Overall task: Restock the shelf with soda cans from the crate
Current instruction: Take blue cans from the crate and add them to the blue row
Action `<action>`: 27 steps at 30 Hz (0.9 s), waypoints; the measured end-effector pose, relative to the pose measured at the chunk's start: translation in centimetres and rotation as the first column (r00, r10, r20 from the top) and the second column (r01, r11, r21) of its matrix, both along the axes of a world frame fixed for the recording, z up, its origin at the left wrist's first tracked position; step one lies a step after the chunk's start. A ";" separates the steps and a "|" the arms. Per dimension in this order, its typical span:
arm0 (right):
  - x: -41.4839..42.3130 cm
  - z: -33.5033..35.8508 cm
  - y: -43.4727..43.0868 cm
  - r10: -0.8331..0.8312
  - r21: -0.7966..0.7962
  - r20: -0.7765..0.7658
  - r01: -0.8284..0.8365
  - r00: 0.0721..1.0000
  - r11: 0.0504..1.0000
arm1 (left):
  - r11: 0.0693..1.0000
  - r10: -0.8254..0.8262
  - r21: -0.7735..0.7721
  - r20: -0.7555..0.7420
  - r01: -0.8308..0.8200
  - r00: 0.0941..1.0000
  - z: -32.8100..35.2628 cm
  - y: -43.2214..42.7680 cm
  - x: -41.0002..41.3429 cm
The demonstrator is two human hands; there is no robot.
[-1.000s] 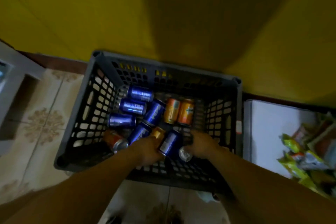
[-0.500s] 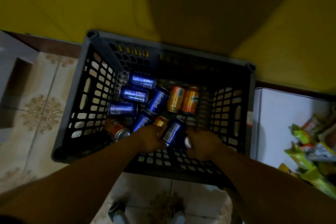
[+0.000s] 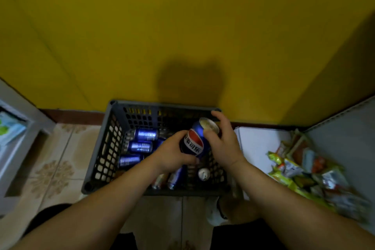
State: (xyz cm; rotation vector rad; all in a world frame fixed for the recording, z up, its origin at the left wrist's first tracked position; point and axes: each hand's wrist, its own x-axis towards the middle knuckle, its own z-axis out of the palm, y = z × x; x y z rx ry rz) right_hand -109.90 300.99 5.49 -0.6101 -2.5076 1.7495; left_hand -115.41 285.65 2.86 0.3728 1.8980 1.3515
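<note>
Gripping a blue Pepsi can (image 3: pixel 193 143) above the grey crate (image 3: pixel 105 148), left hand (image 3: pixel 172 155) wraps its lower end, right hand (image 3: pixel 222 145) pinches the rim; its long axis runs seven to one o'clock.

Both hands (image 3: pixel 174 154) have lifted a blue can (image 3: pixel 195 141) above the crate (image 3: pixel 101 148).

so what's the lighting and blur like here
Head view: dim, yellow-tinted light; a dark shadow lies on the yellow wall above the left hand and right hand gripping the blue can; snack packets at the right edge are blurred.
</note>
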 end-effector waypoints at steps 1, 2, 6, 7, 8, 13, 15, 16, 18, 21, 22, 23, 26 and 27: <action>0.3 1.5 0.0 -0.082 -0.052 -0.060 0.079 0.995 0.996 | 0.999 0.027 0.046 -0.022 -0.026 0.999 2.1 0.5 0.5; 0.7 3.1 0.0 -0.142 -0.119 -0.107 0.130 0.984 0.984 | 0.996 0.047 0.083 -0.050 -0.043 0.998 4.1 1.1 1.0; 3.1 10.5 0.8 -0.319 -0.331 -0.219 0.237 0.922 0.913 | 0.970 0.096 0.236 -0.135 -0.062 0.986 11.9 3.2 3.5; 3.8 12.4 1.4 -0.364 -0.338 -0.254 0.270 0.896 0.901 | 0.960 0.086 0.277 -0.132 -0.047 0.987 13.5 3.6 4.2; 4.7 14.2 1.9 -0.403 -0.330 -0.295 0.303 0.866 0.894 | 0.951 0.067 0.310 -0.127 -0.025 0.990 15.2 4.1 4.9; 10.7 21.9 4.4 -0.457 -0.185 -0.481 0.423 0.748 0.887 | 0.899 -0.026 0.426 -0.189 0.106 0.982 23.0 7.3 9.3; 13.7 24.4 5.2 -0.430 -0.152 -0.502 0.413 0.750 0.898 | 0.879 -0.038 0.453 -0.242 0.148 0.969 25.6 8.5 11.5; 15.1 25.4 5.8 -0.415 -0.149 -0.504 0.397 0.757 0.906 | 0.870 -0.042 0.464 -0.265 0.166 0.963 26.7 9.1 12.7; 17.9 27.2 6.8 -0.403 -0.130 -0.484 0.392 0.776 0.911 | 0.857 -0.065 0.473 -0.291 0.203 0.954 28.3 10.4 14.8; 21.9 29.2 8.5 -0.435 -0.083 -0.470 0.452 0.768 0.888 | 0.827 -0.143 0.481 -0.320 0.291 0.937 30.2 12.4 17.7; 23.2 29.8 9.0 -0.450 -0.073 -0.479 0.476 0.754 0.876 | 0.815 -0.175 0.478 -0.336 0.328 0.925 30.6 13.2 18.5; 24.6 30.2 9.5 -0.470 -0.071 -0.494 0.505 0.731 0.860 | 0.799 -0.209 0.474 -0.356 0.369 0.911 31.0 14.1 19.4; 29.3 31.2 10.7 -0.560 -0.092 -0.544 0.618 0.626 0.781 | 0.748 -0.326 0.433 -0.419 0.502 0.847 31.9 17.3 22.2; 31.0 31.4 11.0 -0.589 -0.095 -0.552 0.658 0.590 0.747 | 0.726 -0.371 0.412 -0.438 0.550 0.819 32.1 18.4 23.2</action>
